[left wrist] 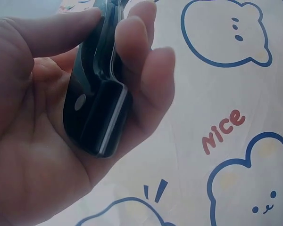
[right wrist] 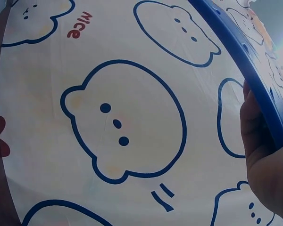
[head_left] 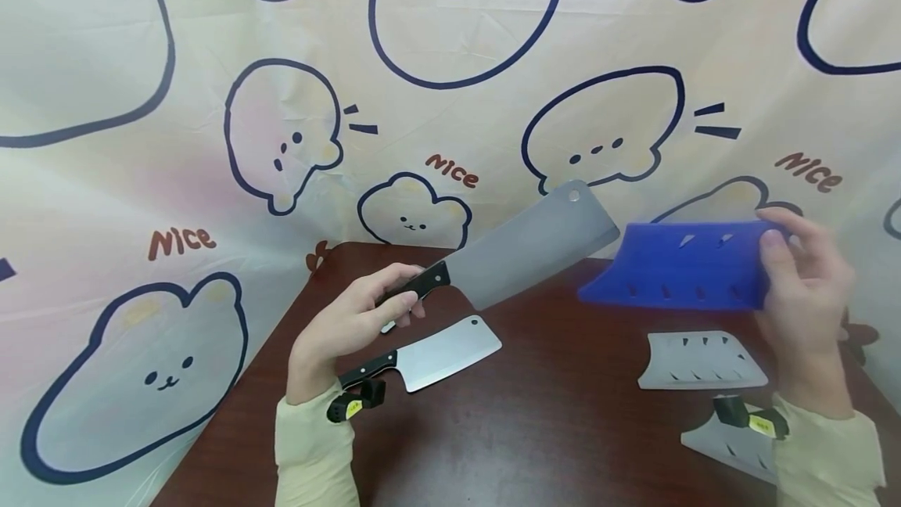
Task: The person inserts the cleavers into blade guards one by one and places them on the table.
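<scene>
Leftmost, left hand (head_left: 359, 319) wraps black handle of cleaver (head_left: 535, 245), blade raised over table (head_left: 549, 429), slanting up-right; second cleaver (head_left: 429, 354) flat on table just below; right hand (head_left: 802, 288) pinches blue sheath (head_left: 676, 264) by right end, held in air, mouth near blade tip; two grey sheaths (head_left: 700, 362) on table beneath.

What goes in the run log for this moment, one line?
left hand grips raised cleaver by handle | right hand holds blue sheath beside blade, apart | second cleaver, grey sheath on table
</scene>
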### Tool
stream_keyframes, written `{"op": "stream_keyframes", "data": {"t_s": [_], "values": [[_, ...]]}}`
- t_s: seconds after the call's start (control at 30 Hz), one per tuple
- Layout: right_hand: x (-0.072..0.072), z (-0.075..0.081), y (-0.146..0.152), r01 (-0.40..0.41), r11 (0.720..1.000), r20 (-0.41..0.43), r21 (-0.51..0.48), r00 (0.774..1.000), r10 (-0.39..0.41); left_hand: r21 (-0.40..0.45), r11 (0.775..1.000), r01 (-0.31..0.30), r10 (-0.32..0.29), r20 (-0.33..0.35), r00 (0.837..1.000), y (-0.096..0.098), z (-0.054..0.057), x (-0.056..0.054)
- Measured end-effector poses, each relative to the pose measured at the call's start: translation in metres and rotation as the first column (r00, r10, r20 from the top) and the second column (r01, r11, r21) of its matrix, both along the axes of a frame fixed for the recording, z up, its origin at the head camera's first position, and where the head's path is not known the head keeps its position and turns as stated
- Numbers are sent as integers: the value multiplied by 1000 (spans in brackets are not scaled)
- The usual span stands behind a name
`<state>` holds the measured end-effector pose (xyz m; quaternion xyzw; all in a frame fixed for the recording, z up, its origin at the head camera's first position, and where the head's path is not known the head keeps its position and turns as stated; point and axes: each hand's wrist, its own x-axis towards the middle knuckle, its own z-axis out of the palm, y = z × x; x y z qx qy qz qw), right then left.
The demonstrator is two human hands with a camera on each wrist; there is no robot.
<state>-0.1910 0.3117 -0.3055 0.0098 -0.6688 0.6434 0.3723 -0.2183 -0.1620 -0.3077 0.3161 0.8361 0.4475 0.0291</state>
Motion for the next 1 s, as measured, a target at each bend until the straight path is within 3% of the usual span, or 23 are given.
{"op": "stream_keyframes", "data": {"t_s": [0.27,0.47,0.7,1.0], "values": [[1,0,0,-49,998,-84,29,995,51,0,1000,-3,3,26,1000,4,-1,0],[0,0,0,-112,994,-151,-6,982,110,2,1000,9,-9,27,1000,6,-1,-1],[1,1,1,-88,996,-107,-24,991,85,14,999,41,-41,34,999,7,0,-1],[3,0,1,-96,995,-145,-26,985,92,29,998,59,-61,41,997,8,-2,-3]]}}
